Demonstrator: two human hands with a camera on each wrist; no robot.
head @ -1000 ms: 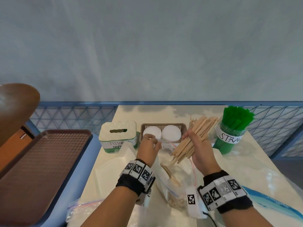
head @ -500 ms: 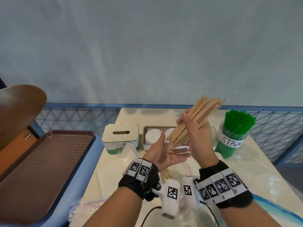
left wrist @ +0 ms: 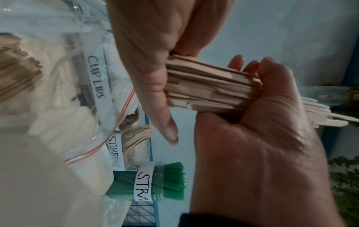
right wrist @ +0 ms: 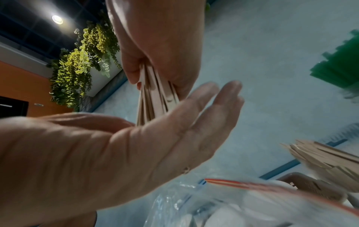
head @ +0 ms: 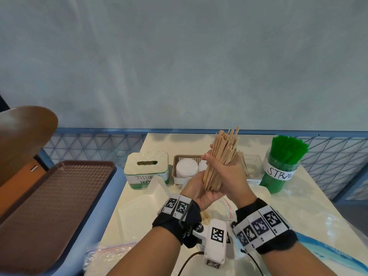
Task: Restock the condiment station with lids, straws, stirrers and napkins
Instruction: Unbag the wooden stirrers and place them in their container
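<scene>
Table [head: 310, 204]: we are standing at its near edge; the station things are lining the far side, from 11 to 1 o'clock of our hands.
Tray [head: 49, 206]: we are seeing it brown and bare at 9 o'clock, off the table.
Tissue box [head: 146, 169]: sitting at 11 o'clock; its fill is hidden from us.
Straw jar [head: 278, 170]: standing at 1 o'clock, packed with green straws, so we are judging straws done.
Lid basket [head: 184, 158]: white lids are showing inside; we are judging that done or nearly so.
Stirrer bin [head: 253, 164]: clear, mostly hidden behind the hands; a few sticks are showing, and its label is cut off.
Stirrers [head: 221, 162]: we are holding the bundle upright at 12 o'clock, above the table, not yet binned.
Right hand [head: 229, 176]: fingers are wrapping round the bundle's middle.
Left hand [head: 199, 188]: palm flat, fingers straight, butting the lower ends to square them.
Supply bag [left wrist: 93, 95]: lying under the hands, more sticks inside; count unreadable.
</scene>
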